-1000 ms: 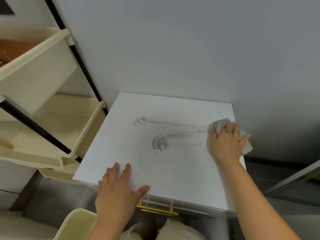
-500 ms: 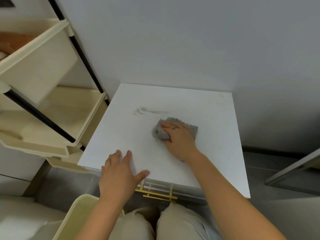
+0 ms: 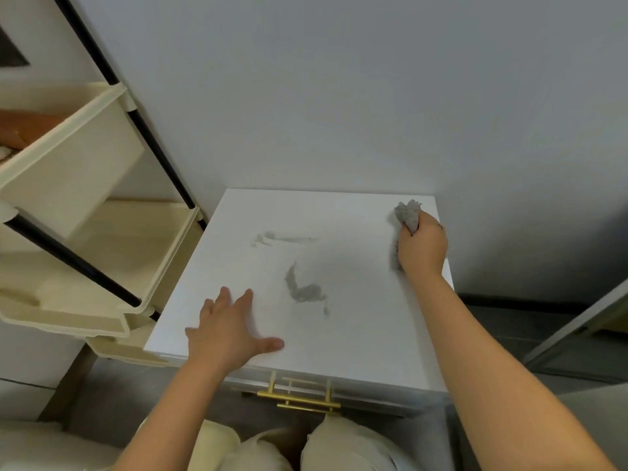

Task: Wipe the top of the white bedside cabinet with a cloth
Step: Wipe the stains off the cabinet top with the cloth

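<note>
White bedside cabinet's surface [image 3: 356,334] meets a grey wall. Near its front-left corner the left hand [image 3: 227,331] lies flat and open, bracing. Grey smears [image 3: 304,290] mark the middle. At the back-right corner the right hand [image 3: 421,248] grips the bunched cloth [image 3: 407,214]; spreading it flat would likely lift those smears better.

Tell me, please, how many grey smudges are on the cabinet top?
2: a faint streak toward the back left, and a darker smear near the middle. The right hand and cloth at the back right corner may hide more.
</note>
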